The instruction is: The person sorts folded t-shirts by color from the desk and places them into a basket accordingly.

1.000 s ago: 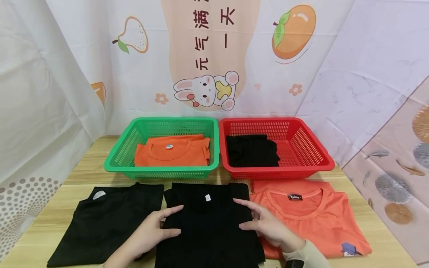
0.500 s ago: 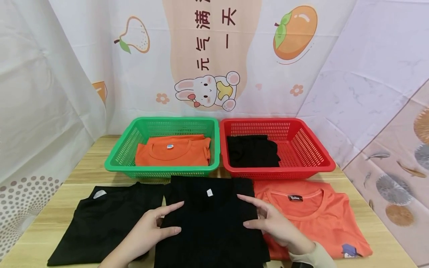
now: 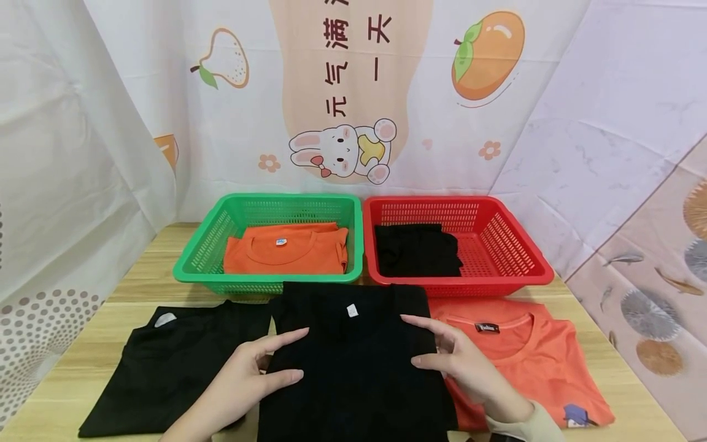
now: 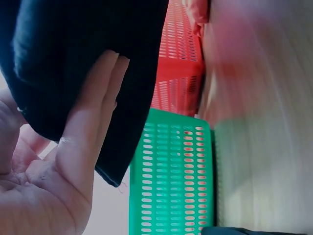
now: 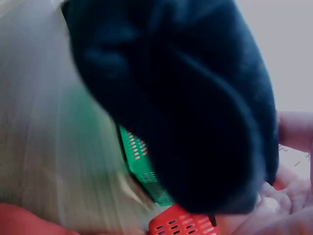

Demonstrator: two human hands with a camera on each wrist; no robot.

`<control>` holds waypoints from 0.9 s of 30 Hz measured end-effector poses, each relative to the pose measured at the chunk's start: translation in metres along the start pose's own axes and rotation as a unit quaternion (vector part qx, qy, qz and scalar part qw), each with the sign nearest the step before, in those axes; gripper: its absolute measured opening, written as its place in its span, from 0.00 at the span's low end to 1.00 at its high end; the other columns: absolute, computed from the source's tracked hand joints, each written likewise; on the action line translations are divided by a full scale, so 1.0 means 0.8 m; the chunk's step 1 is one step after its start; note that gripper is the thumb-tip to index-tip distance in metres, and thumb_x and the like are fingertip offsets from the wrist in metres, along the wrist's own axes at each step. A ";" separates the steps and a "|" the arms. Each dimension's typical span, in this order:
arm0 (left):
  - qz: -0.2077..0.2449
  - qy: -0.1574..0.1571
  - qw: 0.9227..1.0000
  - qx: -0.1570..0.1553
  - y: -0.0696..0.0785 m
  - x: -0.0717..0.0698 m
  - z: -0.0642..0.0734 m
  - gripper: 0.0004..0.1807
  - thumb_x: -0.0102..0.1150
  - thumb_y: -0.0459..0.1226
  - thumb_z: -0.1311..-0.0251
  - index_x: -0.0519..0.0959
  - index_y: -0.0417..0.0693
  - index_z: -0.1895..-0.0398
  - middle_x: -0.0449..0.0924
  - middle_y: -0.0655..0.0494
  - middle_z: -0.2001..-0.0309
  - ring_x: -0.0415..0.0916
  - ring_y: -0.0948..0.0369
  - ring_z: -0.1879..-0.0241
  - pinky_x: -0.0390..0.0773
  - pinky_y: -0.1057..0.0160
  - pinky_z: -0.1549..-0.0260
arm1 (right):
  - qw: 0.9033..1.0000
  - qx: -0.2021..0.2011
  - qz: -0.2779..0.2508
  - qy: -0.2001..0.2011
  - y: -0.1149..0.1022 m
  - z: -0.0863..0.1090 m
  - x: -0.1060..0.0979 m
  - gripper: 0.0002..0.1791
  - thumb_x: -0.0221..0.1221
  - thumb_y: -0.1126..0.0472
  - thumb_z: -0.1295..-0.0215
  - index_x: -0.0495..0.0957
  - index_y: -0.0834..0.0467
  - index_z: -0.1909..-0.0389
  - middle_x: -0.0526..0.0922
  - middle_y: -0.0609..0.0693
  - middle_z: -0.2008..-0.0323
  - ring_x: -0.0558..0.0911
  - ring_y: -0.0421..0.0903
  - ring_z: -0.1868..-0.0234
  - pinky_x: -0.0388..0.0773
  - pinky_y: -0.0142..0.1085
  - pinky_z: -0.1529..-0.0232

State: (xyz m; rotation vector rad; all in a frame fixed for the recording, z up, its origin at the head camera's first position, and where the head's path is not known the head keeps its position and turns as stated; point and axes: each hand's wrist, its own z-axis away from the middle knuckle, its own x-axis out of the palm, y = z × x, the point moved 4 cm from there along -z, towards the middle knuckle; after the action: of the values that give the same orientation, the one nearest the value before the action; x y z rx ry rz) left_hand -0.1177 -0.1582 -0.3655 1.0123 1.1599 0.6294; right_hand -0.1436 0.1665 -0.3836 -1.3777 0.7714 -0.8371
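Note:
Both hands hold a folded black T-shirt with a small white neck label, raised above the table. My left hand grips its left side, index finger and thumb on top. In the left wrist view, other fingers lie under the cloth. At the opposite side my right hand grips the shirt the same way; in the right wrist view hanging cloth hides most of that hand. Another folded black T-shirt lies left of the hands. To the right lies a coral T-shirt with a dark neck label, partly covered.
At the back stand a green basket with an orange T-shirt in it and a red basket with a folded black garment on its left side. A printed curtain hangs behind the wooden table.
Both hands have raised the black T-shirt and moved it slightly right and toward the baskets. Its far edge now overlaps the front of the baskets in the head view.

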 end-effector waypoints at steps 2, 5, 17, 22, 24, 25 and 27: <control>0.002 -0.001 1.000 0.003 0.004 0.000 0.000 0.30 0.70 0.42 0.44 0.76 0.57 0.35 0.70 0.60 0.71 0.56 0.70 0.83 0.66 0.67 0.82 | 1.000 -0.010 -0.018 -0.008 -0.003 -0.001 0.000 0.33 0.62 0.70 0.38 0.71 0.49 0.31 0.74 0.34 0.81 0.81 0.33 0.71 0.80 0.29 0.62; 0.002 0.001 1.000 0.008 0.011 0.001 0.001 0.30 0.70 0.42 0.44 0.76 0.57 0.35 0.68 0.62 0.74 0.56 0.70 0.84 0.66 0.67 0.82 | 0.997 -0.036 -0.053 -0.035 -0.008 -0.001 0.000 0.34 0.58 0.74 0.37 0.68 0.54 0.30 0.87 0.40 0.63 0.85 0.38 0.55 0.82 0.34 0.53; 0.001 0.026 1.000 -0.002 0.030 0.000 -0.002 0.32 0.71 0.43 0.45 0.76 0.62 0.35 0.61 0.61 0.79 0.59 0.66 0.84 0.66 0.66 0.82 | 0.999 -0.030 -0.007 0.011 -0.025 0.002 -0.010 0.32 0.60 0.72 0.38 0.71 0.49 0.32 0.80 0.36 0.73 0.80 0.34 0.71 0.80 0.30 0.58; 0.004 0.035 0.999 0.000 0.044 -0.001 -0.006 0.31 0.71 0.43 0.45 0.76 0.64 0.36 0.64 0.58 0.77 0.59 0.66 0.84 0.67 0.65 0.82 | 0.997 -0.028 0.026 0.061 -0.037 0.004 -0.016 0.33 0.61 0.70 0.39 0.70 0.54 0.31 0.79 0.36 0.63 0.76 0.35 0.58 0.78 0.30 0.55; 0.011 0.041 0.999 -0.004 0.047 -0.001 -0.008 0.31 0.71 0.42 0.45 0.76 0.65 0.36 0.64 0.57 0.77 0.59 0.64 0.84 0.67 0.65 0.81 | 0.997 -0.035 0.022 0.063 -0.041 0.004 -0.019 0.34 0.61 0.71 0.39 0.69 0.54 0.30 0.81 0.35 0.60 0.77 0.35 0.55 0.79 0.31 0.53; 0.014 0.045 0.999 -0.005 0.049 -0.001 -0.009 0.31 0.71 0.42 0.45 0.76 0.65 0.36 0.64 0.57 0.78 0.59 0.64 0.84 0.67 0.65 0.81 | 0.997 -0.044 0.018 0.058 -0.043 0.004 -0.021 0.34 0.60 0.72 0.39 0.68 0.54 0.30 0.82 0.36 0.62 0.79 0.35 0.57 0.80 0.31 0.54; 0.023 0.053 0.998 -0.006 0.051 -0.001 -0.012 0.31 0.72 0.42 0.45 0.76 0.66 0.36 0.68 0.56 0.77 0.61 0.63 0.83 0.67 0.65 0.80 | 0.997 -0.061 0.007 0.048 -0.047 0.003 -0.023 0.34 0.59 0.73 0.38 0.68 0.55 0.30 0.83 0.37 0.64 0.81 0.35 0.58 0.81 0.32 0.54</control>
State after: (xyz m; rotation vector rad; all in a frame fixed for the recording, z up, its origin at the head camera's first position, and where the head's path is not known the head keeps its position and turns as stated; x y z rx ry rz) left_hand -0.1234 -0.1379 -0.3293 1.0088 1.2273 0.7335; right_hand -0.1530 0.1834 -0.3462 -1.4471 0.9184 -0.8621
